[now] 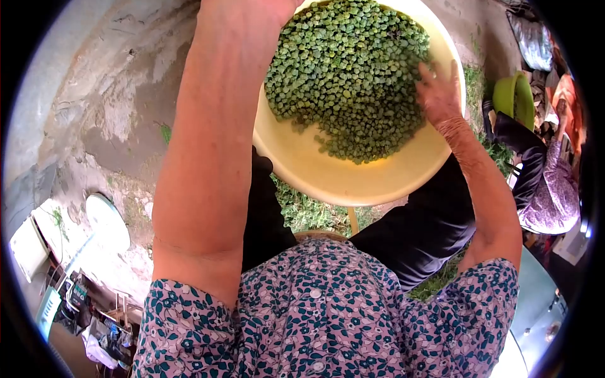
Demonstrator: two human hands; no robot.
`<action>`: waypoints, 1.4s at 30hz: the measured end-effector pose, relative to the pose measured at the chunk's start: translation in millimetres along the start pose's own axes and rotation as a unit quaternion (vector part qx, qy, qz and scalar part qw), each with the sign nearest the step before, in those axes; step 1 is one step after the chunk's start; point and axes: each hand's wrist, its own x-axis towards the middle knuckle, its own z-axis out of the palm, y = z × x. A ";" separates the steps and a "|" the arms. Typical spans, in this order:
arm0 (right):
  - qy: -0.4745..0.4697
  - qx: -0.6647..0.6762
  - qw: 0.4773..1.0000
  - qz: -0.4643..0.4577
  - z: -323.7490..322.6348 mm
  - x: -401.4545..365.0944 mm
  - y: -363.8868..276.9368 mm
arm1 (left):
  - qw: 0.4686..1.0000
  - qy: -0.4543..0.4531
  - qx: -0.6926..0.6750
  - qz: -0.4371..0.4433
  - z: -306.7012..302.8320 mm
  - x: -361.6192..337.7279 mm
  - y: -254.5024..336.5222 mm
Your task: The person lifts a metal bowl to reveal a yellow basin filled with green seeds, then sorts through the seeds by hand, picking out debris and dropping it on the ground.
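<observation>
A large pale yellow basin [353, 186] tilts in front of me over my knees. Many small, roundish green pieces [346, 69] fill its upper part; their exact kind is not plain. They look wet, and darker ones lie low, near the bare yellow bottom. My right hand [439, 94] is at the basin's right inner side, fingers spread and slightly blurred, by the edge of the green pieces. My left hand [282, 7] is at the upper left rim, mostly cut off by the top of the view, so its fingers are hidden.
Another person [549, 189] in a purple patterned top sits at the right, near a lime-green basin [515, 97]. A rough wall [126, 82] runs along the left. A round white object [107, 220] stands at the lower left. Grass [302, 208] shows under the basin.
</observation>
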 end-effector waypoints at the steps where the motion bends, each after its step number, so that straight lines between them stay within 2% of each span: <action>1: 0.063 0.040 0.996 0.049 -3.4 -0.2 2.1 | 1.000 -0.006 0.001 0.001 0.4 -0.2 0.1; 2: 0.062 0.041 0.996 0.049 -3.8 0.4 -3.8 | 1.000 -0.014 0.001 0.003 0.8 0.0 0.0; 4: 0.112 0.139 0.984 0.030 -5.5 4.6 -31.6 | 1.000 -0.016 0.002 0.002 0.8 2.6 0.8; 6: 0.072 0.363 0.929 -0.014 -2.3 4.4 -75.8 | 1.000 -0.017 0.003 0.004 2.4 3.8 0.6; 7: -0.030 0.404 0.912 -0.062 10.8 6.1 -102.3 | 1.000 -0.007 0.005 0.008 3.8 3.2 -0.3; 8: -0.030 0.425 0.899 -0.105 15.1 8.7 -130.4 | 1.000 0.005 0.008 0.013 4.5 2.6 -1.0; 9: -0.123 0.606 0.776 -0.120 23.6 8.8 -150.2 | 1.000 0.006 0.010 0.015 4.8 0.3 -1.9; 10: -0.089 0.593 0.795 -0.091 17.0 9.0 -180.5 | 1.000 -0.005 0.017 0.019 5.1 -3.3 -4.1; 11: -0.130 0.489 0.850 -0.147 3.2 20.1 -189.5 | 0.999 -0.015 0.023 0.023 5.5 -5.0 -5.9; 12: -0.129 0.490 0.850 -0.146 9.5 22.8 -192.4 | 0.999 -0.017 0.024 0.023 6.7 -4.3 -6.7; 14: 0.008 0.378 0.902 -0.207 18.2 30.4 -194.1 | 1.000 0.013 0.021 0.007 8.4 -1.6 -7.2; 16: 0.016 0.401 0.892 -0.207 23.5 16.4 -179.6 | 1.000 0.007 0.018 0.003 9.3 -1.3 -7.8; 18: -0.067 0.309 0.918 -0.238 27.8 6.4 -166.2 | 1.000 0.002 0.016 0.005 10.4 -1.7 -5.0; 19: -0.065 0.307 0.919 -0.239 27.8 2.3 -158.0 | 1.000 0.009 0.008 -0.006 10.4 -1.5 -3.4; 21: -0.157 0.248 0.914 -0.279 22.7 -5.4 -142.0 | 1.000 0.020 -0.001 -0.015 7.7 -1.3 -1.4; 22: -0.156 0.249 0.913 -0.282 20.5 -6.7 -136.3 | 1.000 0.006 0.002 -0.009 6.4 -1.2 -2.0; 24: -0.290 0.083 0.908 -0.291 14.6 -9.1 -124.8 | 1.000 -0.003 0.004 -0.004 3.7 -1.1 -3.8; 26: -0.276 0.059 0.919 -0.275 7.1 -14.0 -99.1 | 0.999 -0.033 0.007 -0.008 2.4 0.1 -5.4; 30: -0.251 -0.022 0.941 -0.225 -0.5 -7.4 -62.8 | 0.999 -0.028 0.015 -0.004 4.4 -0.8 -4.9; 32: -0.205 -0.079 0.963 -0.157 8.0 2.2 -42.6 | 1.000 -0.006 0.028 -0.005 7.8 -4.4 -4.9; 34: -0.236 -0.021 0.969 -0.068 -2.0 15.3 -26.0 | 0.999 -0.022 0.024 -0.005 4.5 -2.2 -6.4; 35: -0.236 -0.022 0.969 -0.068 -6.1 17.3 -22.6 | 0.999 -0.039 0.020 -0.001 3.6 -0.1 -6.0; 37: -0.118 -0.040 0.992 0.010 -10.6 20.3 -20.6 | 0.999 -0.035 0.019 -0.003 4.3 3.0 -4.2; 38: -0.119 -0.040 0.992 0.009 -10.1 19.9 -24.6 | 0.999 -0.030 0.017 -0.004 4.5 3.4 -3.4; 40: 0.043 0.038 0.998 0.034 -6.6 17.0 -42.3 | 0.999 -0.031 0.012 0.000 3.5 5.1 -3.5; 41: 0.027 0.124 0.991 0.043 -8.8 14.0 -58.9 | 0.999 -0.033 0.007 0.004 2.8 5.4 -3.5; 42: 0.073 0.191 0.977 0.057 -2.3 9.8 -78.1 | 0.999 -0.032 0.007 0.004 2.4 5.4 -3.4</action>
